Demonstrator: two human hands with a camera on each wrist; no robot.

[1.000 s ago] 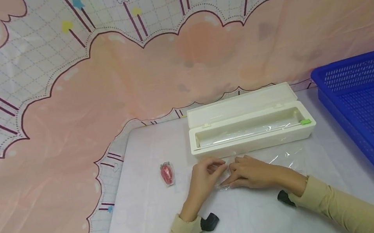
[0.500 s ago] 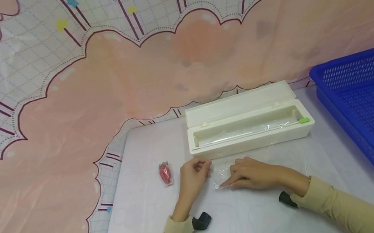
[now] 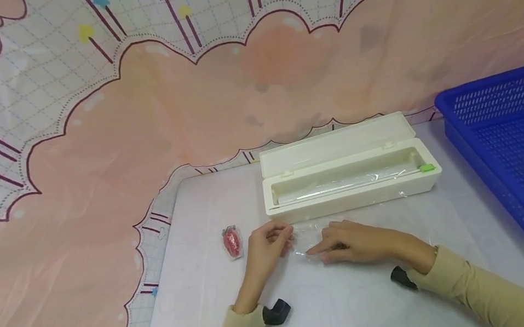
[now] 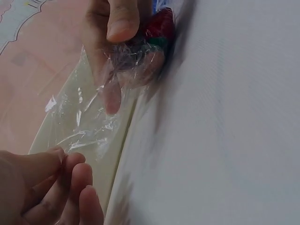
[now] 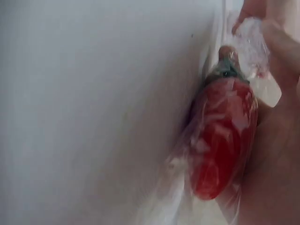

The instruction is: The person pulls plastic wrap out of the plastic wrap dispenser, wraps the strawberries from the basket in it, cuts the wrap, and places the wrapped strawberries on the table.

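In the right wrist view, a red pepper (image 5: pixel 220 131) with a green cap and brown stem lies wrapped in clear plastic film under my right palm. My right hand (image 3: pixel 359 242) grips it close over the table, index finger extended to the left; from the head view the pepper is hidden. My left hand (image 3: pixel 260 249) pinches the film's loose end between thumb and fingertips. That clear film (image 4: pixel 82 126) stretches, creased, between the two hands. Left of them lies a second wrapped red item (image 3: pixel 232 242) with a dark top.
Just behind the hands stands a white cling film box (image 3: pixel 347 203), lid raised, with a film roll inside and a green slider (image 3: pixel 426 168) on its cutter rail. A blue plastic basket (image 3: pixel 488 186) stands at the right. A patterned cloth (image 3: pixel 186 113) hangs behind the table.
My left hand has moved left, away from the right hand, drawing the film end along. My right hand stays nearly in place, its index fingertip slightly higher in the view.
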